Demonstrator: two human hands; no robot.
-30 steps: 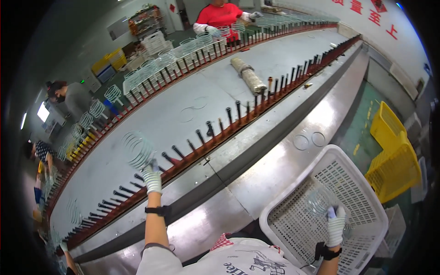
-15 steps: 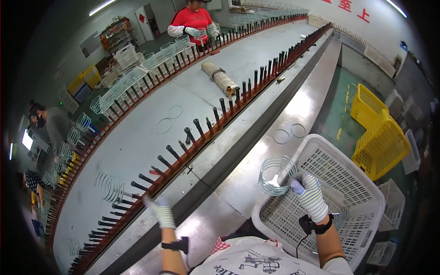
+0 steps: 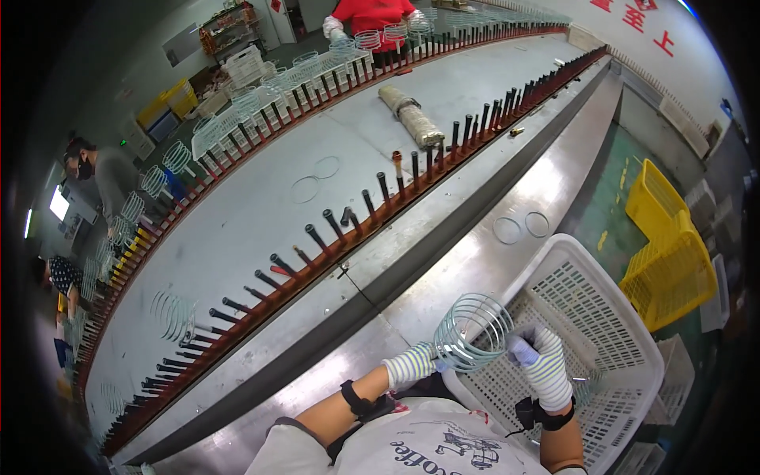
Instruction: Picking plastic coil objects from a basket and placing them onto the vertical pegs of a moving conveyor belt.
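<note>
A coil-like stack of thin pale-green wire rings [image 3: 473,299] hangs over the left edge of a white plastic basket [image 3: 654,358]. My right hand [image 3: 545,366], in a striped glove with bluish fingertips, is closed on the stack's right edge. At its lower left, my left hand [image 3: 413,365], gloved alike, grips the rings; some of its fingertips are hidden behind the wire. More wire rings lie inside the basket, partly covered by my right wrist. Two loose rings, a left one [image 3: 495,231] and a right one [image 3: 548,226], rest on the metal ledge beyond the basket.
A conveyor rail with upright black-tipped pegs [image 3: 330,227] runs diagonally past my left side. Another ring coil [image 3: 173,317] hangs on it. A wrapped roll [image 3: 412,117] lies on the grey tabletop. Yellow baskets [image 3: 671,273] stand on the right. A co-worker in red [image 3: 374,14] handles rings across the table.
My left hand has come from beside the pegs to the ring stack by my right hand. The view has shifted, and the coil on the rail has moved along toward the near left.
</note>
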